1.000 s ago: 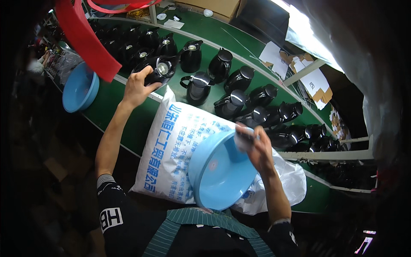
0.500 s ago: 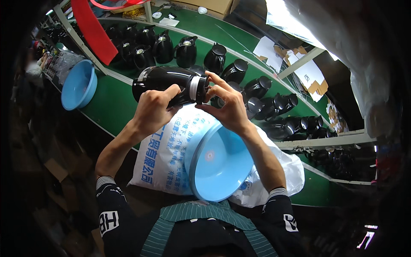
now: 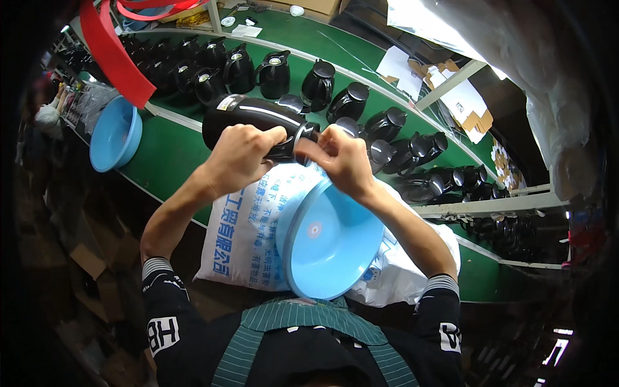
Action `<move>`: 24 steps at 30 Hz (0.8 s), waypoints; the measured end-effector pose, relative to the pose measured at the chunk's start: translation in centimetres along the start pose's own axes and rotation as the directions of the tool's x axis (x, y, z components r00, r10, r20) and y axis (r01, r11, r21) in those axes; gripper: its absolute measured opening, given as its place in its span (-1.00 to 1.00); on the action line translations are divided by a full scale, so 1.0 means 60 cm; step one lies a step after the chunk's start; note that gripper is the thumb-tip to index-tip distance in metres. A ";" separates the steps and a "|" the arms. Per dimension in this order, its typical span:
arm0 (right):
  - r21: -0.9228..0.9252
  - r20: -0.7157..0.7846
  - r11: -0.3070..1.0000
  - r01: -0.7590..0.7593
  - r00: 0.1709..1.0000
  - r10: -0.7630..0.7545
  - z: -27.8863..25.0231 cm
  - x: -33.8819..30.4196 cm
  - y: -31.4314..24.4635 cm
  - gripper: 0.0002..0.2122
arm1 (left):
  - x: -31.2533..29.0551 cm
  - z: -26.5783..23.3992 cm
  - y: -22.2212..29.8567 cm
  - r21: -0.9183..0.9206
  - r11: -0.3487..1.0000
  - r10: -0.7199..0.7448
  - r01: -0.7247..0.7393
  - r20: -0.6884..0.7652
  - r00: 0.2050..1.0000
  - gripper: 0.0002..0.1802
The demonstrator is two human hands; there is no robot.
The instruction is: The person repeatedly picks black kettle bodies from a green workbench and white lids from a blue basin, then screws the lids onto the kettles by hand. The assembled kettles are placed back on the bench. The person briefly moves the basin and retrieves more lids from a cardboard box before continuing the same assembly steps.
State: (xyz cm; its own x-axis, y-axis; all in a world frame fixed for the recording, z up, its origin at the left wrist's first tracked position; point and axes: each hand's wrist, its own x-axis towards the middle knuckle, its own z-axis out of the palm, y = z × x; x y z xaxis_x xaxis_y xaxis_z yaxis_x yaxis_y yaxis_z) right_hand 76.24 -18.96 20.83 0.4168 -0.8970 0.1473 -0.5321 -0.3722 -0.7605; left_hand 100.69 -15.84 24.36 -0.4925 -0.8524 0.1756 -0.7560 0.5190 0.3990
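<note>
A glossy black vacuum jug (image 3: 255, 116) lies on its side in the air above the green bench, its neck pointing right. My left hand (image 3: 242, 155) is closed around the jug's handle side, with the thumb along the body. At the neck, my right hand (image 3: 342, 155) is closed with its fingers curled against the rim. Its thumb is smeared by motion, and the fingers hide most of the mouth. A thin pale ring shows round the neck. Below my hands, a light blue basin (image 3: 342, 248) rests tilted on a white printed sack (image 3: 248, 238).
Rows of black jugs (image 3: 274, 74) stand along the green bench (image 3: 177, 138). A second blue basin (image 3: 116, 135) is at the left. Red strips (image 3: 116, 58) hang at upper left. Flattened cardboard (image 3: 458, 103) lies behind a pale metal frame (image 3: 451, 84) at the right.
My right hand has shifted round the jug's neck, its fingers more curled and blurred. The wide pale band there now shows only as a thin ring. The jug has turned a little.
</note>
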 end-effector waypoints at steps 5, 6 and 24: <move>0.477 0.363 0.685 -0.551 0.833 0.417 -0.030 0.032 0.056 -0.40 | 0.008 0.037 -0.017 0.106 0.993 0.068 -0.045 -0.232 0.970 -0.71; 0.257 0.128 0.928 -0.270 0.961 0.244 -0.025 0.022 0.053 -0.49 | 0.004 0.042 -0.022 0.114 0.993 0.059 -0.031 -0.250 0.966 -0.72; 0.877 0.457 -0.065 -0.476 0.784 0.420 0.111 0.052 0.064 -0.20 | 0.013 0.118 -0.123 0.530 0.812 0.493 -0.243 -0.401 0.772 -0.92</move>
State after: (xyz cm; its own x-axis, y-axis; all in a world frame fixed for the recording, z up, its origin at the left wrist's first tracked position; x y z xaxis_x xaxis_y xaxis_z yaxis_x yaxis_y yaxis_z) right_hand 80.43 -21.63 14.15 0.4403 -0.7508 -0.4923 0.4827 0.6603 -0.5753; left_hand 102.83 -19.85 15.21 -0.5798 -0.4279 0.6934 -0.7230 0.6625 -0.1957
